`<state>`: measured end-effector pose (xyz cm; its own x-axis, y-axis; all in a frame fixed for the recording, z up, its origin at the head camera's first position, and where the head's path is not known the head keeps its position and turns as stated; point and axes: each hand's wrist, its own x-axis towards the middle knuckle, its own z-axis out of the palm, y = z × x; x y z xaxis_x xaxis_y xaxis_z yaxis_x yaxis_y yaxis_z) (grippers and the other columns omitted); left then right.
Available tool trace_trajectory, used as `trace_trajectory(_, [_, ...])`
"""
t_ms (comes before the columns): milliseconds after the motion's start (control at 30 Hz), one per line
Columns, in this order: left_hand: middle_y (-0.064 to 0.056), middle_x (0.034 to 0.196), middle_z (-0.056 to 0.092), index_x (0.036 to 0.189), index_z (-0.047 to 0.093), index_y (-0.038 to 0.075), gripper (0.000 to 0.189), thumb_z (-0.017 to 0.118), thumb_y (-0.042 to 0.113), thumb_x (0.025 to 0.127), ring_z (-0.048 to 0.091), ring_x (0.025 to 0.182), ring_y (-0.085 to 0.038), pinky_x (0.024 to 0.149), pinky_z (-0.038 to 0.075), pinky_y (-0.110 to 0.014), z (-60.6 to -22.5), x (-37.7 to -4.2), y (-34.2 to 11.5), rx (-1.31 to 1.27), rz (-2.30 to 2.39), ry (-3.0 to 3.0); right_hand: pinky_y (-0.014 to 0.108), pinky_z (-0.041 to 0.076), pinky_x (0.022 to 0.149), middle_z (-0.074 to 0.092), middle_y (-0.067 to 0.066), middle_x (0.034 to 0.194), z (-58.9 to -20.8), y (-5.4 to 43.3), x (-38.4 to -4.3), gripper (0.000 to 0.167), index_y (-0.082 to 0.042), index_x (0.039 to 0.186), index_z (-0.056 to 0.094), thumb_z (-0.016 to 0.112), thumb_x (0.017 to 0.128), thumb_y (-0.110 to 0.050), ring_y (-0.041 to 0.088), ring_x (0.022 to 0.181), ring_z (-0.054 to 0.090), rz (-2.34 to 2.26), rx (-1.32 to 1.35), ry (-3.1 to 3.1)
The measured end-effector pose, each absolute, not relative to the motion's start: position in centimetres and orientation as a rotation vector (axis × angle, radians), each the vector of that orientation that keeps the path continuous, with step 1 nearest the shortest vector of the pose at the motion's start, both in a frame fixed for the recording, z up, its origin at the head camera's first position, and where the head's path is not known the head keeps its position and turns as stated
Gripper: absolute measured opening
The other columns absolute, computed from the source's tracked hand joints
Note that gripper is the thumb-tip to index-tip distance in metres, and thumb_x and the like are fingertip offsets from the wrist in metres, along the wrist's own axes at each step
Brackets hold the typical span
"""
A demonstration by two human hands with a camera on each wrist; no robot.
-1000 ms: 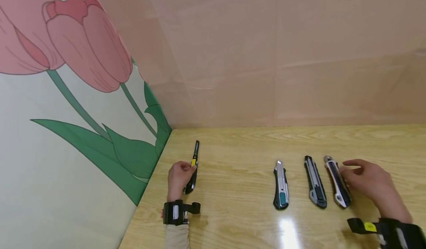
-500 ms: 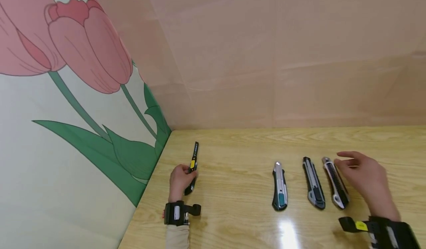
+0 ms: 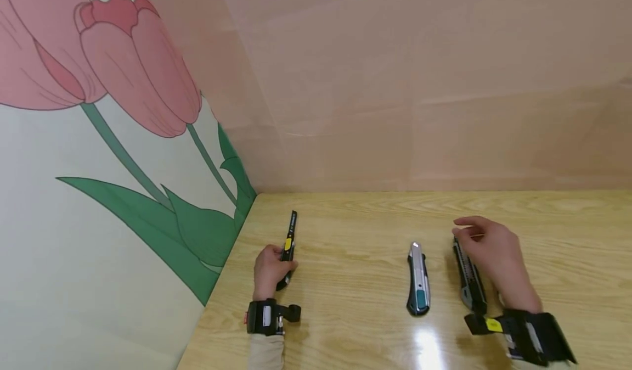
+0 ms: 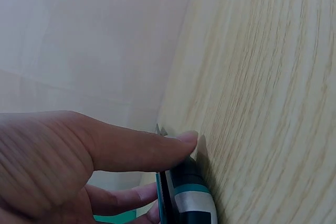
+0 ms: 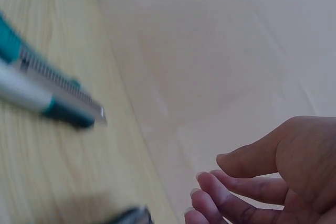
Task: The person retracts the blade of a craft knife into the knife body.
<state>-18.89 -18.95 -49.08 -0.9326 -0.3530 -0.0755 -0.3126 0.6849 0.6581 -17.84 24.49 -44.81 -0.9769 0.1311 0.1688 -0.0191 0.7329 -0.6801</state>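
Note:
My left hand point(image 3: 270, 271) grips a slim black snap-off utility knife point(image 3: 291, 238) with a yellow slider, near the table's left edge. Its narrow end points away toward the back wall. In the left wrist view the thumb point(image 4: 142, 148) lies across the knife's body point(image 4: 197, 203). My right hand point(image 3: 494, 249) is over the right-hand knives, fingers loosely bent and holding nothing. Under its fingertips lies a black-and-grey utility knife point(image 3: 469, 276), partly covered. The knife to the right of that one is hidden behind the hand and wrist. A silver utility knife with a teal slider point(image 3: 418, 279) lies further left.
The wooden table point(image 3: 355, 249) meets a brownish covered wall point(image 3: 370, 112) at the back. On the left stands a panel point(image 3: 113, 238) printed with pink tulips. Each wrist wears a black camera strap point(image 3: 533, 334).
My right hand has moved left from beside the rightmost knife to over the middle one. The left hand keeps its grip, its fingers slightly lower on the knife. The knives on the table lie unmoved.

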Motion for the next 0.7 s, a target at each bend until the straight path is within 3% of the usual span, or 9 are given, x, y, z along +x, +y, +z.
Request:
trace_trajectory(267, [-0.01, 0.09, 0.062, 0.104, 0.063, 0.001, 0.046, 0.087, 0.016, 0.068, 0.057, 0.08, -0.025, 0.069, 0.046, -0.039, -49.1, -18.5, -18.3, 0.605, -1.047, -2.821, 0.03, 0.046, 0.054, 0.069, 0.014, 0.094, -43.6, 21.1, -18.3, 0.028, -0.008, 0.114, 0.068, 0.062, 0.095, -0.027, 0.031, 0.083, 0.065, 1.116, 0.066, -2.705])
trace_trajectory(700, [-0.002, 0.079, 0.064, 0.096, 0.07, 0.006, 0.034, 0.081, 0.01, 0.064, 0.057, 0.071, -0.019, 0.062, 0.046, -0.034, -49.3, -18.8, -17.8, 0.567, -1.024, -2.801, 0.032, 0.049, 0.058, 0.069, 0.008, 0.093, -45.3, 17.3, -18.3, 0.02, -0.011, 0.11, 0.069, 0.062, 0.095, -0.022, 0.025, 0.081, 0.066, 1.196, 0.171, -2.748])
